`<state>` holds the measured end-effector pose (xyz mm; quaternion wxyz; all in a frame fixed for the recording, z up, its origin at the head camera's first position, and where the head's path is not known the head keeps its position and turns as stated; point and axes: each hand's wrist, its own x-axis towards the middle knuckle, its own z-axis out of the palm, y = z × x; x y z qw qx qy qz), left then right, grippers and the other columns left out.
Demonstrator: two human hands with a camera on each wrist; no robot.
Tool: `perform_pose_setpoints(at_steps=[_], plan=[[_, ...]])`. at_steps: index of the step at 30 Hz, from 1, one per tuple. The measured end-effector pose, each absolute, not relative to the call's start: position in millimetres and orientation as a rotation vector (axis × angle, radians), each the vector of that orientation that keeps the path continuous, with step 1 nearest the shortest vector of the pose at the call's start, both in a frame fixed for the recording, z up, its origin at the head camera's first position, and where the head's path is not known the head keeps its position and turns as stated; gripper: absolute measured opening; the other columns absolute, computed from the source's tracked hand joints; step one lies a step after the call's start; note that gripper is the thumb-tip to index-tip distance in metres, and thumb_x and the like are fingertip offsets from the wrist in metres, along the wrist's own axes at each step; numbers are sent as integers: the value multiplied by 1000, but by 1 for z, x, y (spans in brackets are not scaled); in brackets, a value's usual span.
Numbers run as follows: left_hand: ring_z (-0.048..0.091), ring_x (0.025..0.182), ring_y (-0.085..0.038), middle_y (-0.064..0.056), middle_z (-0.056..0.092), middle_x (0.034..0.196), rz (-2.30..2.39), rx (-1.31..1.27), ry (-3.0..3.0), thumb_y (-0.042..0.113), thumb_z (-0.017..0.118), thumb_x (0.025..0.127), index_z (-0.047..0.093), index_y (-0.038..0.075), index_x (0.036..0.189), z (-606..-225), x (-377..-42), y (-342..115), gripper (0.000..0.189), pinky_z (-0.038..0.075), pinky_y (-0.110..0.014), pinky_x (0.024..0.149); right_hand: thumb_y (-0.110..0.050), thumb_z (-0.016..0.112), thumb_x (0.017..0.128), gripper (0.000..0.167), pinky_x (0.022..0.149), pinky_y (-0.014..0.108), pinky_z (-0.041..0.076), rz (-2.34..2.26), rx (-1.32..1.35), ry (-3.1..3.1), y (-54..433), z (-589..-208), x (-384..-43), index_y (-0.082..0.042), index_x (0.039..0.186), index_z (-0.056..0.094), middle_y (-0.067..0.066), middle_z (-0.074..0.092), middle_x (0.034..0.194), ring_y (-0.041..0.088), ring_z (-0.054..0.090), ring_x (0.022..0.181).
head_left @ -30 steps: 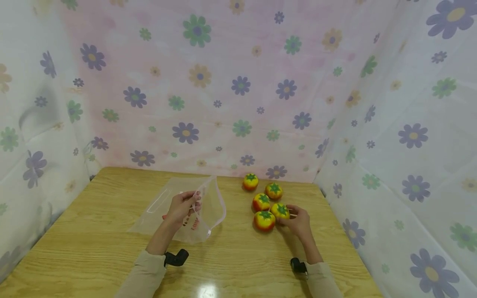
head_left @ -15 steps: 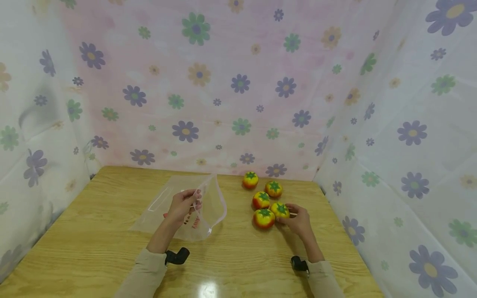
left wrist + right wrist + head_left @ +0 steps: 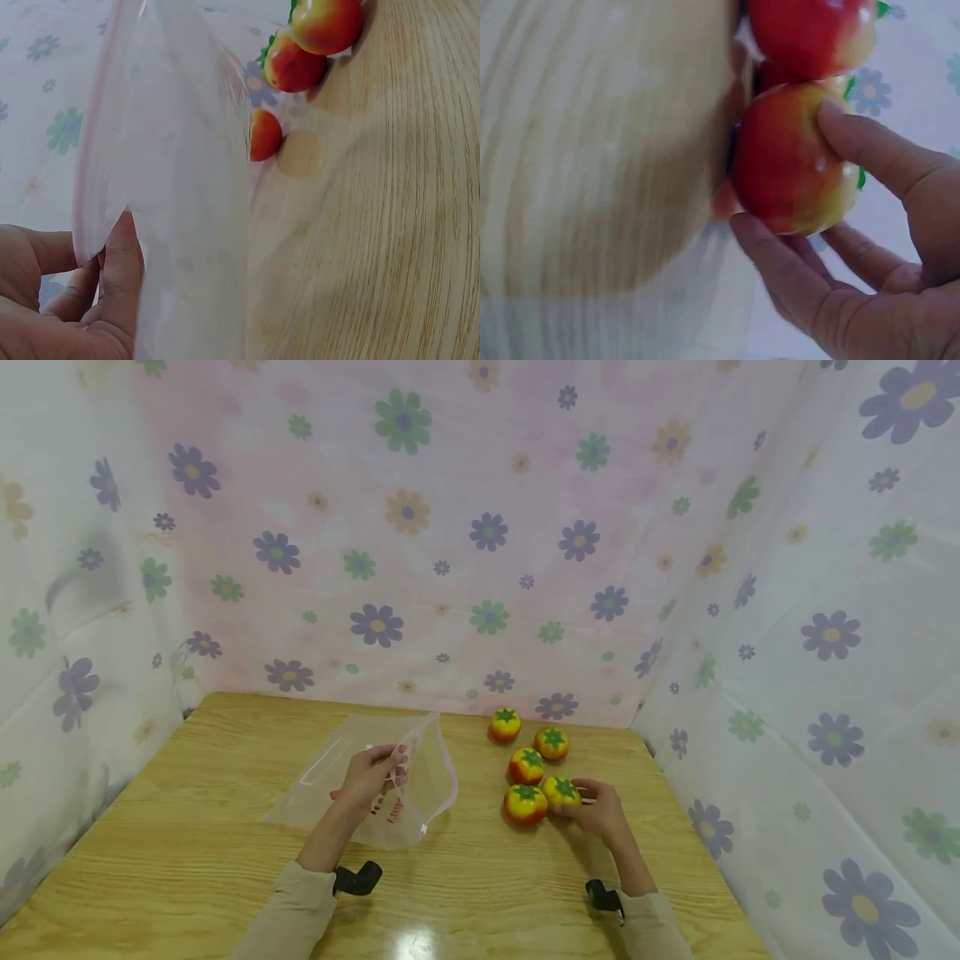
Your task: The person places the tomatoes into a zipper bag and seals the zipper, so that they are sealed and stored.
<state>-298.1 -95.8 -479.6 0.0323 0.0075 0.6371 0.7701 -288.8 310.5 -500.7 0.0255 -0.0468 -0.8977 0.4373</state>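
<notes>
My left hand [image 3: 365, 783] pinches the rim of a clear zip bag [image 3: 429, 768] between thumb and fingers. The bag has a pink zip edge and red print, and its mouth gapes toward the right. In the left wrist view, the bag's film [image 3: 195, 187] stands up past the fingertips. My right hand [image 3: 602, 814] grips a red-and-yellow tomato [image 3: 561, 792] with a green star-shaped top. Seen from the right wrist, the thumb lies on one side of that tomato [image 3: 787, 165] and the fingers on the other. Against it sits another tomato [image 3: 525, 805].
Behind these two, further tomatoes stand on the wooden table [image 3: 480, 893]: one close behind [image 3: 527, 766], one at the back right [image 3: 552, 743] and one near the far edge [image 3: 505, 725]. Flower-patterned cloth [image 3: 487, 577] walls the table at the back and sides.
The right hand and its tomato have shifted slightly left, and the front tomato beside it has slid left too. The left hand and the bag have stayed put.
</notes>
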Motion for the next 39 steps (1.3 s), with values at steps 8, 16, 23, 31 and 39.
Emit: perform_pose_setpoints(at_steps=[8, 16, 23, 31, 39], plan=[[64, 78, -7, -12, 67, 104, 2364, 14, 1973, 11, 54, 106, 53, -15, 134, -479, -296, -97, 38, 59, -19, 74, -12, 83, 84, 66, 91, 45, 58, 1516, -230, -2716, 303, -488, -280, 11, 139, 54, 37, 54, 136, 47, 58, 122], [64, 78, -7, -9, 67, 103, 2364, 4, 1976, 11, 54, 106, 52, -14, 136, -480, -295, -100, 39, 59, -20, 75, -13, 83, 85, 67, 80, 34, 62, 1719, -316, -2533, 297, -479, -278, 6, 142, 53, 37, 51, 139, 39, 62, 117], [64, 78, -8, -9, 67, 102, 2375, 2, 1966, 10, 54, 107, 53, -14, 136, -480, -295, -101, 38, 59, -20, 75, -9, 77, 89, 66, 80, 25, 60, 1811, -313, -2410, 294, -470, -274, 3, 147, 48, 29, 46, 144, 37, 56, 122], [65, 78, -8, -15, 67, 107, 2382, -22, 1956, 8, 53, 106, 54, -13, 135, -482, -296, -100, 36, 59, -20, 75, -8, 77, 91, 66, 84, 23, 58, 1927, -268, -2318, 285, -462, -272, 0, 148, 47, 24, 42, 146, 34, 53, 124], [65, 78, -7, -10, 67, 104, 2381, -38, 1952, 9, 54, 106, 55, -11, 135, -481, -295, -100, 35, 59, -20, 76, -8, 81, 87, 64, 85, 23, 59, 1985, -254, -2263, 272, -472, -275, -1, 143, 51, 19, 48, 142, 27, 56, 119]])
